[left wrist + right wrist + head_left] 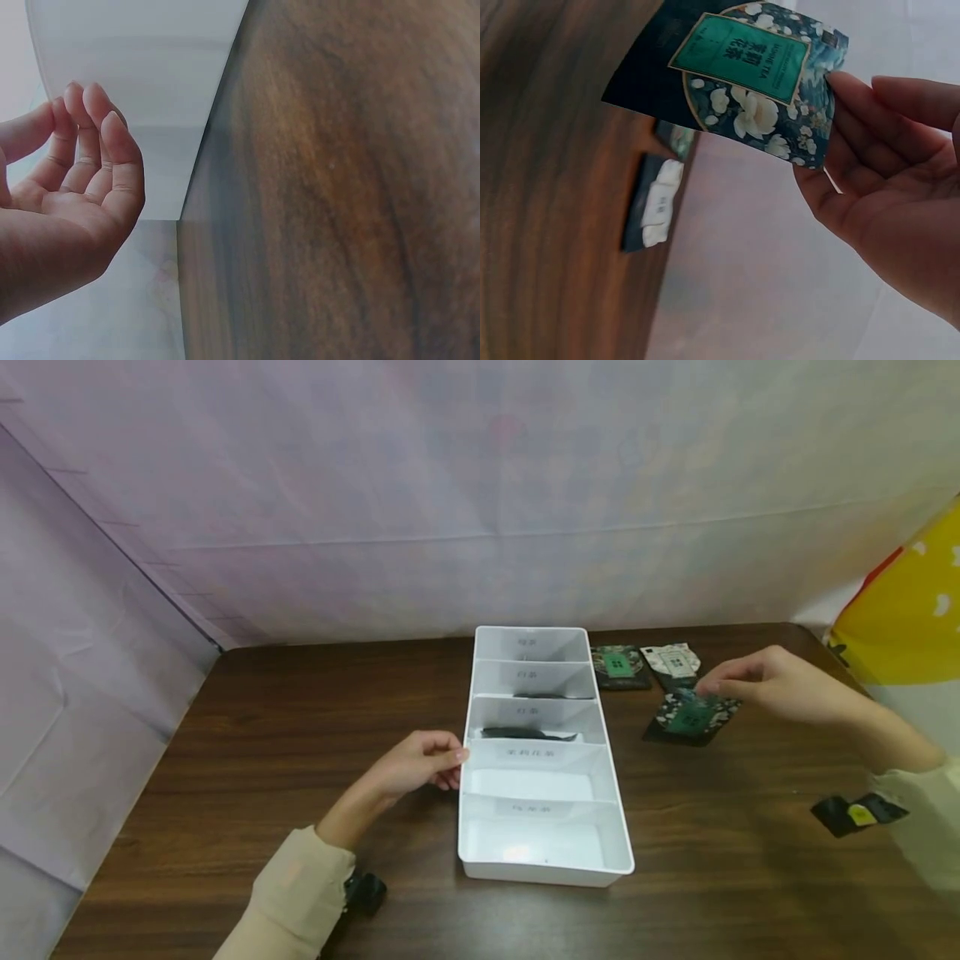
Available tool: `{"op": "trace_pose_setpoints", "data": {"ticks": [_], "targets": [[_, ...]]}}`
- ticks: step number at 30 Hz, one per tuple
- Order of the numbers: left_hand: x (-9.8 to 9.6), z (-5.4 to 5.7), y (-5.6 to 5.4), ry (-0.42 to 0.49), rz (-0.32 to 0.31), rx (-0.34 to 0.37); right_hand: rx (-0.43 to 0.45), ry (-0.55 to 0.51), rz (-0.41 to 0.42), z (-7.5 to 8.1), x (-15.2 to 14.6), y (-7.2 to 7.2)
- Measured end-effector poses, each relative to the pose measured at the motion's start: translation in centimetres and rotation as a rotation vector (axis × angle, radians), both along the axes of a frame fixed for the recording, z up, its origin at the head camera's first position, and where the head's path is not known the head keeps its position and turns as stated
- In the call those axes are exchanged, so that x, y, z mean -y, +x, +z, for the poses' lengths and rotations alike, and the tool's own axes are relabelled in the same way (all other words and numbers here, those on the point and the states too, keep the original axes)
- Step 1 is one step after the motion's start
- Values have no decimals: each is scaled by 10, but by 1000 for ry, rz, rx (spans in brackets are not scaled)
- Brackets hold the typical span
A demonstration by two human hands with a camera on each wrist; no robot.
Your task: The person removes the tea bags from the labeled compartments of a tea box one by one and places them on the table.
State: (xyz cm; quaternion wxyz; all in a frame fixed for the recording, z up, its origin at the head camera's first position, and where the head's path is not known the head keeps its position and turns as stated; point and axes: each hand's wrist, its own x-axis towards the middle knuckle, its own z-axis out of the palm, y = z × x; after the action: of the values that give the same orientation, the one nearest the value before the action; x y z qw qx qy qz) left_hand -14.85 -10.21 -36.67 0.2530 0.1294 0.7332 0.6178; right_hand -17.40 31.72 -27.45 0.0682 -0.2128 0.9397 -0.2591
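My right hand [776, 685] pinches a dark tea bag packet [692, 717] by one edge, above the table right of the box. In the right wrist view the packet [746, 79] shows white flowers and a green label that reads jasmine tea. My left hand [420, 764] holds the left rim of a white divided box [525, 876], thumb and index finger meeting at the edge. Printed labels mark the box's compartments. A dark packet [525, 733] lies in the middle compartment, and the edge of another shows in the one behind it.
Behind the held packet lie a green-labelled packet [619, 667] and a white-topped packet [672, 662] at the table's back edge. The brown wooden table [300, 710] meets a pale cloth [375, 527] behind. A yellow cloth [900, 627] hangs at the right.
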Motion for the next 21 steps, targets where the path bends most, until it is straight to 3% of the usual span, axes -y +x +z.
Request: {"op": "trace_pose_setpoints", "data": {"ticks": [11,21], "targets": [[-1,-2,-1,-2,8,4,72,-9,63,-31,-8,-8],[0,-3,-1,0,7,3,16,-39,36,-56,-2,-15]]}}
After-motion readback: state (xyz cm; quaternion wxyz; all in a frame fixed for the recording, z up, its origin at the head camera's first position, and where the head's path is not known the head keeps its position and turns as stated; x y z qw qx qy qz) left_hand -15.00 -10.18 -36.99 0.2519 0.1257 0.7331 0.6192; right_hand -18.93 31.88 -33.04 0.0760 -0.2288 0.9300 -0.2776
